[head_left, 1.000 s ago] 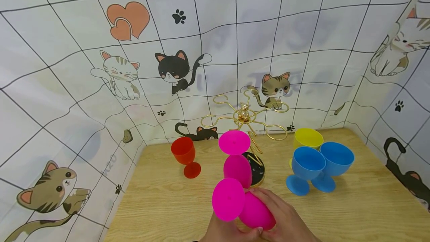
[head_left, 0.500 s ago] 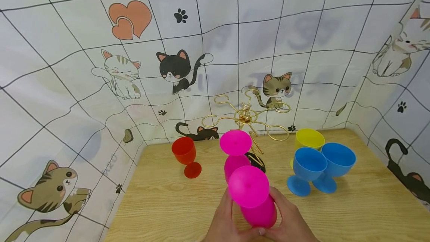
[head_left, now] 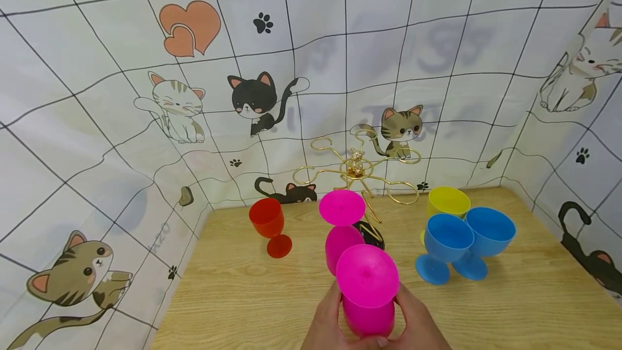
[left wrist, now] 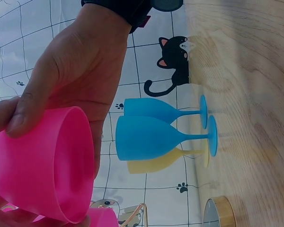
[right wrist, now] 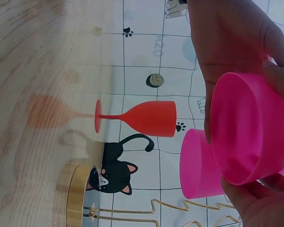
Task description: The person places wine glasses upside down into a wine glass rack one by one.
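Both hands hold one pink goblet upside down, its round foot uppermost and its bowl between the palms. My left hand grips the bowl from the left, my right hand from the right, thumbs meeting on the near side. In the right wrist view the bowl's open rim faces the table. Just beyond it, a second pink goblet is upside down at the front of a gold wire rack, clear of the table. Its stem and any contact with the rack are hidden.
A red goblet stands upright on the wooden table to the left. Two blue goblets and a yellow goblet stand close together at the right. The rack's round black base is partly covered. A cat-print sheet hangs behind.
The held pink goblet has swung from a tilt to nearly upright with its foot on top, and shifted right. The left hand has moved round to its side. The other goblets have not moved.
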### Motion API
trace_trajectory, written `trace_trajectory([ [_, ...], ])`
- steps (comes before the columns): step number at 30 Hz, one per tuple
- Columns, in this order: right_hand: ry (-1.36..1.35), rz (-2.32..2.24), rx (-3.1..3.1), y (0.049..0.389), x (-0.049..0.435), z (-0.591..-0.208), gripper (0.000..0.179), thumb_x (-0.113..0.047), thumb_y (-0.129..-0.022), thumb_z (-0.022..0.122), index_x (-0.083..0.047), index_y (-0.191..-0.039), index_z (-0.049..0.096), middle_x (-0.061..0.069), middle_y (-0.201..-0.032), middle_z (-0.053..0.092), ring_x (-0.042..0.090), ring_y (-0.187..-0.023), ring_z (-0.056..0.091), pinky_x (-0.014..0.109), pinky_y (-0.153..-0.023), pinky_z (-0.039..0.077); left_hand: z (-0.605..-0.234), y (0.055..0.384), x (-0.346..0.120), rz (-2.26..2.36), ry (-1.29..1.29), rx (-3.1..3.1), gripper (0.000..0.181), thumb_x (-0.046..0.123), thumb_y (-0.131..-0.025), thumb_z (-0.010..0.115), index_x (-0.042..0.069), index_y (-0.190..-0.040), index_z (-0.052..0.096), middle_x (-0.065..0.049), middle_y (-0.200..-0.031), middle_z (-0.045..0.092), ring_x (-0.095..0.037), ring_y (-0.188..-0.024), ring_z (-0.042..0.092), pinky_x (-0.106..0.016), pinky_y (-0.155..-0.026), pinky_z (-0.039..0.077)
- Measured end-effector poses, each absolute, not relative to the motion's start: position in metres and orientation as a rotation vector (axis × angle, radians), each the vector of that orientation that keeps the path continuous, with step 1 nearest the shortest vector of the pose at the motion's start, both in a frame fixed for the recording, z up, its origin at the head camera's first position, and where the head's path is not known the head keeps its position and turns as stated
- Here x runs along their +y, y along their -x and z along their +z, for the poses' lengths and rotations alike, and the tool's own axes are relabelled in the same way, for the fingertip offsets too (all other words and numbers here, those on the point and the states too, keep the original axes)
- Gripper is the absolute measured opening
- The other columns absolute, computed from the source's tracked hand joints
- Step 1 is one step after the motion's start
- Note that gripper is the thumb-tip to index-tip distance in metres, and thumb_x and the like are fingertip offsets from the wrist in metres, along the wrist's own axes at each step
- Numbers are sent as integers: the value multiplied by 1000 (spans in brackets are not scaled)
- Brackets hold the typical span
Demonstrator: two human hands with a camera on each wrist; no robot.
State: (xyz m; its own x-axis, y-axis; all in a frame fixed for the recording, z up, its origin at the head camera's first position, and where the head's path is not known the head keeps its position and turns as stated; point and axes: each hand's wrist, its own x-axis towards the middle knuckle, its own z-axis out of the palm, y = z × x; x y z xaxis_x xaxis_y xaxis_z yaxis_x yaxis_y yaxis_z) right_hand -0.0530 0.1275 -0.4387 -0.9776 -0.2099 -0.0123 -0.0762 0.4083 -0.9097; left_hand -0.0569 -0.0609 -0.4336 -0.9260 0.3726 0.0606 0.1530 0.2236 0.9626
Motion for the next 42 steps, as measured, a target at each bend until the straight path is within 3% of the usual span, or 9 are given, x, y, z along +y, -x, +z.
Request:
trace_trajectory([
  [3,331,-1585,2608,52,127,-440,91,-38,-65,90,-37,-140,39,-15,-132,53,13,-122,54,28,-96,52,-433,57,-61,1781,-492,2284,77,37,-79,82,42,-141,37,18,-135,54,-8,-126,51,-33,-105,46],
  [10,348,-1590,2483,53,128,-440,93,-38,-71,86,-33,-146,31,-2,-144,47,34,-134,44,55,-102,48,-434,55,-63,1806,-589,2327,75,34,-79,82,39,-141,39,16,-134,56,-8,-124,53,-31,-103,48],
  [15,373,-1546,2513,53,131,-437,95,-40,-74,83,-33,-149,27,3,-152,39,40,-138,39,62,-102,46,-432,54,-66,1836,-650,2360,75,32,-78,83,35,-141,41,14,-133,57,-11,-124,54,-33,-104,47],
  [18,520,-1523,2650,53,133,-437,97,-40,-72,85,-33,-150,28,-1,-151,40,31,-136,43,60,-95,51,-427,53,-68,1841,-586,2352,75,32,-77,84,37,-140,42,15,-133,57,-10,-125,54,-35,-104,47],
  [21,690,-1490,2813,53,135,-439,102,-40,-70,87,-29,-153,28,-5,-151,38,5,-137,38,56,-88,55,-419,50,-71,1863,-482,2303,75,32,-76,84,40,-138,43,17,-132,57,-9,-127,51,-39,-106,44],
  [24,794,-1464,2922,55,138,-439,108,-36,-67,89,-22,-154,26,-4,-154,36,-12,-136,29,53,-86,57,-416,49,-75,1891,-451,2313,77,31,-75,85,39,-138,43,17,-132,57,-10,-127,51,-43,-106,43],
  [27,829,-1470,2956,56,142,-438,110,-32,-67,90,-18,-154,26,1,-154,36,-12,-136,26,58,-85,55,-417,50,-79,1897,-454,2398,78,32,-73,86,38,-138,43,17,-132,57,-9,-126,52,-41,-106,44],
  [35,665,-1504,2949,57,148,-438,105,-37,-71,87,-28,-154,25,-1,-156,34,-19,-134,18,73,-85,46,-416,55,-92,1898,-396,2556,81,32,-73,87,38,-140,42,19,-135,55,-7,-129,49,-41,-108,44],
  [42,701,-1435,3018,60,156,-442,99,-26,-77,84,-22,-156,23,-2,-159,29,-16,-139,18,70,-90,46,-417,68,-115,1907,-586,2787,83,25,-73,87,28,-141,40,11,-136,56,-10,-125,53,-36,-102,49],
])
